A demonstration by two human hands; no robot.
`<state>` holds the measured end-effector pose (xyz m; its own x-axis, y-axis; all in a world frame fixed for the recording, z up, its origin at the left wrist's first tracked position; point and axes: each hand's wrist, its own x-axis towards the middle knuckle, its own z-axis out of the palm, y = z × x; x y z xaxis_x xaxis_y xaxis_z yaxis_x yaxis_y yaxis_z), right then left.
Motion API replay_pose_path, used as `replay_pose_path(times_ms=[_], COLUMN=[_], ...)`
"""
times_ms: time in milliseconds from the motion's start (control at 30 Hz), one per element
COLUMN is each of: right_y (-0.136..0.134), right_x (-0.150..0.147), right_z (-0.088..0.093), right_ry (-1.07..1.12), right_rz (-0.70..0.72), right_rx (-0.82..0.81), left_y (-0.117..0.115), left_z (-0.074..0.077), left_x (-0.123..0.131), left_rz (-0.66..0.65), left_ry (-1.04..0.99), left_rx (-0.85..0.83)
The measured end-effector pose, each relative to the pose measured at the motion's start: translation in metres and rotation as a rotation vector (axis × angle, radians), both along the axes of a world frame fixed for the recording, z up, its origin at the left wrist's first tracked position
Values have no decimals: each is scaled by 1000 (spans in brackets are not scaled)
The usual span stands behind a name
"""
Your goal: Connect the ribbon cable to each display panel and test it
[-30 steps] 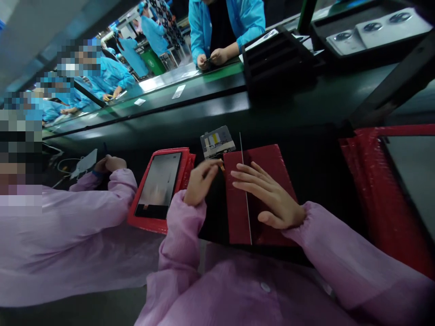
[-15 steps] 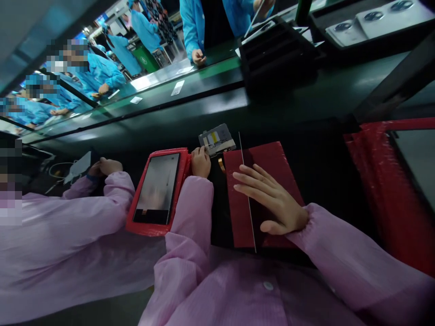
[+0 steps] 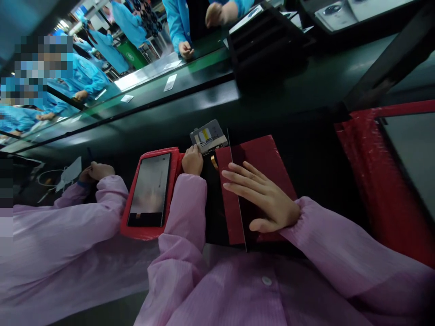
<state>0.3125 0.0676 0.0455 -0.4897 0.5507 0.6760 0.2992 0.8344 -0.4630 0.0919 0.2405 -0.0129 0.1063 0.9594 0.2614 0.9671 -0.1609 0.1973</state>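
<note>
My left hand (image 3: 192,160) has its fingers curled in at the lower left corner of a grey electronic module (image 3: 210,136) with a yellow label. A short orange ribbon cable (image 3: 214,162) hangs below the module. My right hand (image 3: 268,194) is flat with fingers extended, over a dark red pad (image 3: 268,154). Its fingers cross the bright edge of a thin panel (image 3: 241,217), seen almost edge-on above the pad. Whether the palm presses on the panel's face I cannot tell. Beside my left forearm lies a flat screen (image 3: 149,190) on a red wrapped stack (image 3: 131,228).
At the right, another screen (image 3: 411,149) lies on a red wrapped pile (image 3: 384,181). A black slotted rack (image 3: 268,50) stands across the back. Small white cards (image 3: 170,82) lie on the green conveyor (image 3: 149,97). A co-worker's hands (image 3: 98,172) work at the left.
The view has shifted, so the bench items appear a little farther left. Both my hands keep nearly the same places on the work. Across the conveyor, a person's raised hand has moved left.
</note>
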Motion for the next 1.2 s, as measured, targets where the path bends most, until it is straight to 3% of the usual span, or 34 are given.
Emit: replay_pose_path(times_ms=[600, 733, 833, 867, 900, 967, 1067, 1200], right_y=[-2, -2, -2, -2, -2, -2, -4, -8], right_x=[-1, -2, -2, -1, -1, -1, -2, -8], right_z=[0, 0, -1, -1, -2, -4, -9, -18], right_ry=[-46, -55, -62, -63, -62, -57, 13, 228], right_rz=[-47, -61, -79, -83, -88, -94, -106, -131], right_rx=[20, 28, 47, 49, 47, 26, -29, -84], left_y=[-3, -9, -37, -52, -68, -102, -142, -158], left_z=[-1, 19, 45, 53, 60, 68, 74, 79], left_x=[2, 5, 15, 21, 26, 39, 55, 63], left_rz=[16, 17, -55, -117, -227, -399, -343, -152], left_ry=[-158, -272, -406, -477, -706, -1044, -1322, -1566], left_rx=[23, 43, 38, -5, -113, -421, -694, -963])
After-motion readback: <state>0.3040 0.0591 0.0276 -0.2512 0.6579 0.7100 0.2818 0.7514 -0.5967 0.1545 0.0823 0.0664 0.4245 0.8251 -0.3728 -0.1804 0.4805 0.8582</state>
